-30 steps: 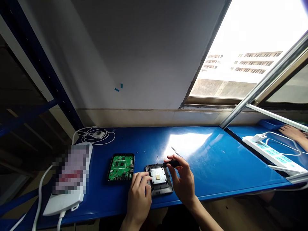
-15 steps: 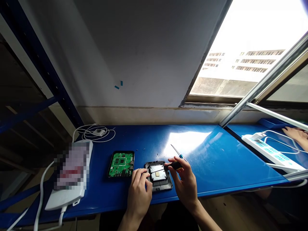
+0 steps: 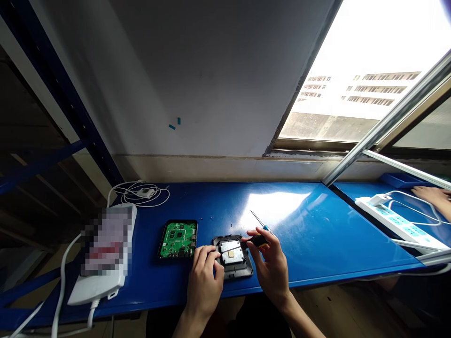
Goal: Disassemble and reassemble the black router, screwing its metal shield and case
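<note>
My right hand [image 3: 271, 267] grips a screwdriver [image 3: 259, 241] by its black and yellow handle. The thin shaft points left, across a silver metal plate [image 3: 237, 248] with a small beige pad. That plate sits inside a black plastic cover [image 3: 239, 272] lying flat on the blue table [image 3: 292, 263]. My left hand [image 3: 206, 277] is closed at the cover's left edge, fingertips together near the screwdriver's tip; what they pinch is hidden. Left of it, a green circuit board [image 3: 172, 239] lies in a black case. Behind my right hand lies a second screwdriver with a blue handle [image 3: 267, 228].
Small screws [image 3: 212, 217] are scattered behind the cover. A white power strip [image 3: 97, 287] with a blurred-out object on it stands at left, near a coiled white cable [image 3: 155, 198]. Beyond a metal frame bar at right are another power strip [image 3: 396, 220] and another person's hand [image 3: 431, 195].
Both hands and the screwdriver hold almost the same pose over the cover. The whole view has shifted very slightly.
</note>
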